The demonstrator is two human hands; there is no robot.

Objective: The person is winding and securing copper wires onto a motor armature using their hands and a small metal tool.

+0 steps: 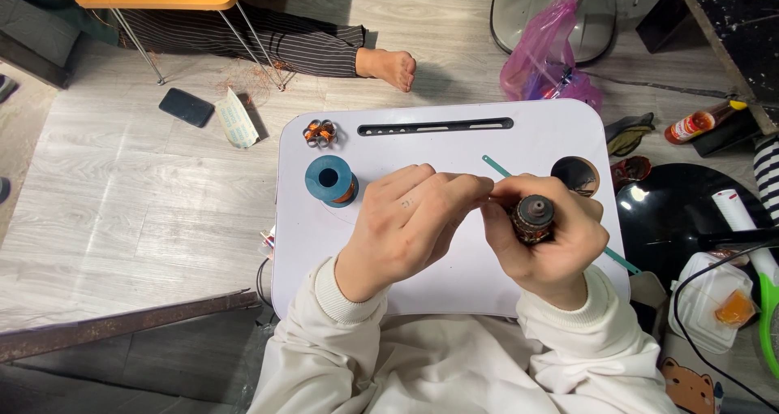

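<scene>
Above the white lap table [406, 276], right of the teal spool [329, 179]: right hand [552, 247] gripping the motor armature [532, 217], left hand [406, 227] pinched narrow beside it; best worked steadily, probably keeping fine wire taut.

Bright, even light overhead, and everything is sharp around the fingers [454, 188]. Soft shadows fall just beneath them on the white surface [422, 280]. Glare glints far right; edges bow slightly.

Dark phone [186, 106] screen-down on floor w/ white packet [236, 118] beside; red-labelled sauce bottle [700, 122] at right.
</scene>
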